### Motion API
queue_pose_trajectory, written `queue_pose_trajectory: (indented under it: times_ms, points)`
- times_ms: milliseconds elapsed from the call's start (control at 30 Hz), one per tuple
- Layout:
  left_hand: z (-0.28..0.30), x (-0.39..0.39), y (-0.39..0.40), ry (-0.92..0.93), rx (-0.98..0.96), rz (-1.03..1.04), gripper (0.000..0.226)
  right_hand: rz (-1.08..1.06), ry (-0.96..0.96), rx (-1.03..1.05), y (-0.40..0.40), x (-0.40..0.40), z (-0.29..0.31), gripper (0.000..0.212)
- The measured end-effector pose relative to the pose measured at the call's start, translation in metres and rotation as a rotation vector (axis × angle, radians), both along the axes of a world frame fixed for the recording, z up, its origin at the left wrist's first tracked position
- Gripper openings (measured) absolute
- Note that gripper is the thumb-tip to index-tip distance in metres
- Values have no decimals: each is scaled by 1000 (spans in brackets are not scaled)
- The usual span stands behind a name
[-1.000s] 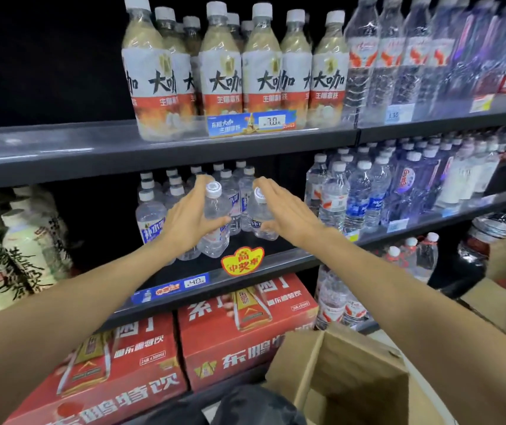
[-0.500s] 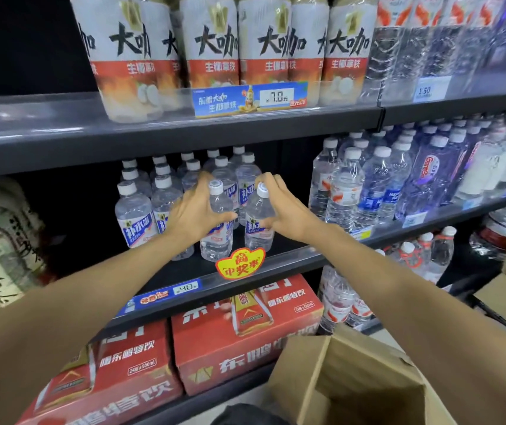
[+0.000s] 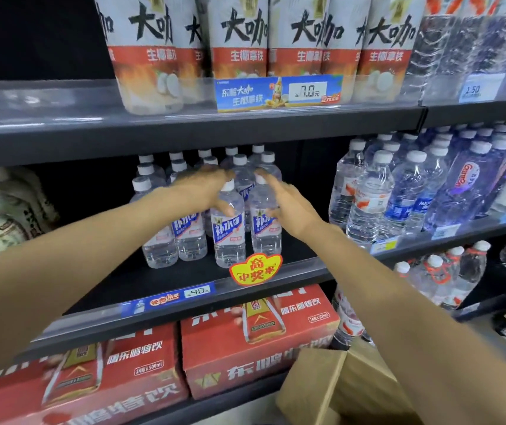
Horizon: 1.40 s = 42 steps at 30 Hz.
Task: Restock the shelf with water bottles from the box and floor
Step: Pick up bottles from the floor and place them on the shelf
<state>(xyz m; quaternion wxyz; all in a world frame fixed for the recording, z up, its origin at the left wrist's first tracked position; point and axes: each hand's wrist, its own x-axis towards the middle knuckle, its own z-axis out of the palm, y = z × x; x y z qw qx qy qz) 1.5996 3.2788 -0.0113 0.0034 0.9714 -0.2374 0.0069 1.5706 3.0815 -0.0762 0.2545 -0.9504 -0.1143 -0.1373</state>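
Note:
Two clear water bottles with blue-and-white labels stand side by side at the front of the middle shelf (image 3: 141, 280). The left one (image 3: 228, 237) has my left hand (image 3: 199, 190) spread over its cap, thumb against its shoulder. My right hand (image 3: 290, 207) lies along the right side of the other bottle (image 3: 265, 231), fingers straight and thumb touching its front. Both hands look loosened and slightly blurred. Several more of the same bottles (image 3: 159, 240) stand in rows behind and to the left. The open cardboard box (image 3: 337, 384) is at the lower right; its inside is not visible.
Tall coconut-drink bottles (image 3: 150, 56) fill the shelf above. Other brands of water (image 3: 368, 194) crowd the right bay. Red drink cartons (image 3: 254, 342) sit on the shelf below. A yellow-red promo tag (image 3: 254, 268) hangs on the shelf edge. The shelf left of the rows is dark and open.
The two bottles moved slightly forward and down to stand on the shelf front. My fingers have straightened off them, and my view has come closer to the shelf.

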Motion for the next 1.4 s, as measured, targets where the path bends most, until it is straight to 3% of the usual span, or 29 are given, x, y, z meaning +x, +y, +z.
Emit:
queue_pose_trajectory:
  times_ms: [233, 467, 1033, 1167, 1400]
  points:
    - [0, 0, -4, -191, 135, 9, 74, -18, -16, 42, -5, 16, -10, 95]
    - [-8, 17, -1, -245, 155, 18, 70, -21, -50, 49, 16, 28, -13, 90]
    - [-20, 21, 18, -341, 206, 6, 82, 42, -42, 189, 30, 35, -29, 99]
    - [-21, 13, 19, -381, 244, -15, 80, -30, -183, -9, 33, 34, -27, 97]
    - [-17, -13, 36, -393, 210, -80, 71, -123, -76, -245, 40, -4, -17, 76]
